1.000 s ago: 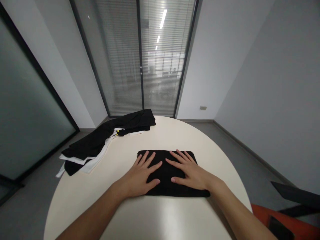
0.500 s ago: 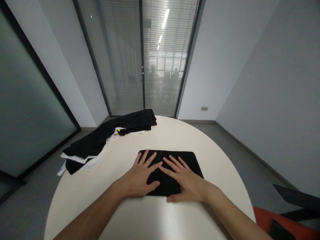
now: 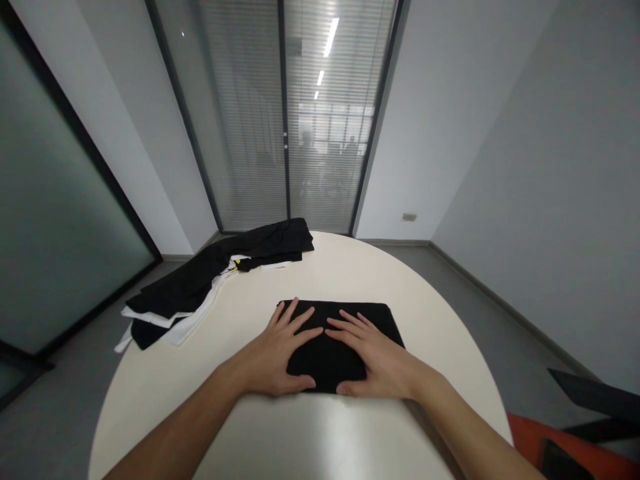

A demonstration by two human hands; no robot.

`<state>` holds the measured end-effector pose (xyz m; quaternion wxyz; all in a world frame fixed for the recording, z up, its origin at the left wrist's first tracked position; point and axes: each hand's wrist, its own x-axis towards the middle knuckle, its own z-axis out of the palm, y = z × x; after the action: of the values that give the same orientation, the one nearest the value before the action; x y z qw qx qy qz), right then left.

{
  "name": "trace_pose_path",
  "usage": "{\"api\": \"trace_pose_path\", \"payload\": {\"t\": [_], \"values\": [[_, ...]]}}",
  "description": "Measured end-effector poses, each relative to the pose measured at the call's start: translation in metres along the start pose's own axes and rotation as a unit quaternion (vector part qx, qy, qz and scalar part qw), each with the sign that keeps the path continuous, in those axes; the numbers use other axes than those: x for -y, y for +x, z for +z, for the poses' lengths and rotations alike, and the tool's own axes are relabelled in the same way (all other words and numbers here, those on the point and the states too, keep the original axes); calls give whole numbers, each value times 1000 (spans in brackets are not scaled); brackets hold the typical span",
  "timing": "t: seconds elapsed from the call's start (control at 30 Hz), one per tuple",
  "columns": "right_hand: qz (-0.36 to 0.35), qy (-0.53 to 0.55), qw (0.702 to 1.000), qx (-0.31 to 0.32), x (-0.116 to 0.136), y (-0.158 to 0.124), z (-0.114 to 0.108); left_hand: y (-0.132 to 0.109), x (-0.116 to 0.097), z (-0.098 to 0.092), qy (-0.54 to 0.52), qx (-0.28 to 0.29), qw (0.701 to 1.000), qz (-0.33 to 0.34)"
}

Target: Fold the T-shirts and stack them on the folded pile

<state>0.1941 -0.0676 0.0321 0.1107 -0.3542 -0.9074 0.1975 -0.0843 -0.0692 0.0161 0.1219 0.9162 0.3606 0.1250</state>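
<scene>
A black folded cloth [image 3: 327,363], neat and rectangular, lies flat on the pale round table in front of me. My left hand [image 3: 280,357] rests on its left part, palm down with the fingers spread. On its right part lies my right hand [image 3: 373,357], also flat, fingers apart and pointing up and to the left. Both thumbs are near the cloth's front edge. The two hands do not touch each other, and neither grips anything.
A long pile of black and white clothes [image 3: 215,270] stretches along the table's far left edge, partly hanging over it. An orange chair [image 3: 530,443] stands at the lower right. Behind the table [image 3: 410,287] is a glass partition with blinds [image 3: 325,167].
My hands have slid slightly apart on the cloth. The right thumb has moved up onto the cloth's front edge. The cloth and the clothes pile have stayed put.
</scene>
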Motion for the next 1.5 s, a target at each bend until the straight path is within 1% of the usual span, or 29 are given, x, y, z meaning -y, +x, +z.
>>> {"api": "trace_pose_path", "payload": {"t": [0.17, 0.23, 0.3, 0.4, 0.43, 0.5, 0.6, 0.7, 0.8, 0.87, 0.93, 1.0, 1.07, 1.17, 1.33, 1.4, 1.5], "values": [[-17, -8, 999, -44, 2, 0, -5, -2, 0, -12, -24, 7, 999, 41], [-16, 2, 996, -83, 1, 1, -5, -2, 1, -12, -34, -4, 998, 46], [6, 12, 991, -134, 1, 2, -5, -1, 3, -10, -43, -38, 998, 35], [22, 1, 979, -204, -2, 3, -4, 3, 6, -4, -46, -122, 991, 3], [14, -10, 975, -222, -3, 2, -4, 4, 7, -2, -45, -151, 988, -8], [-11, -31, 964, -263, -4, 0, -4, 5, 8, 0, -38, -184, 982, -21], [-62, -53, 951, -299, -4, -2, -6, 6, 8, 0, -31, -198, 980, -16], [-88, -76, 949, -292, -3, -3, -8, 6, 8, -3, -38, -224, 973, 33], [-76, -83, 950, -293, -4, -2, -8, 5, 6, -8, 3, -242, 965, 100], [-62, -77, 951, -293, -7, -2, -7, 5, 3, -11, 59, -231, 961, 137], [-45, -70, 954, -289, -10, -2, -7, 4, 0, -14, 93, -205, 961, 160], [-33, -63, 958, -278, -11, -2, -7, 4, -2, -15, 103, -172, 967, 160], [-25, -61, 961, -267, -11, -2, -7, 3, -3, -17, 107, -150, 972, 146], [-15, -64, 963, -263, -8, -1, -8, 2, -3, -20, 125, -138, 975, 122], [-18, -64, 964, -257, -6, -1, -9, 2, -5, -24, 151, -113, 978, 87], [-21, -69, 965, -253, -6, -1, -9, 2, -6, -23, 155, -110, 978, 81], [-36, -99, 964, -245, -6, -1, -8, 5, -8, -19, 153, -132, 976, 81]]}}
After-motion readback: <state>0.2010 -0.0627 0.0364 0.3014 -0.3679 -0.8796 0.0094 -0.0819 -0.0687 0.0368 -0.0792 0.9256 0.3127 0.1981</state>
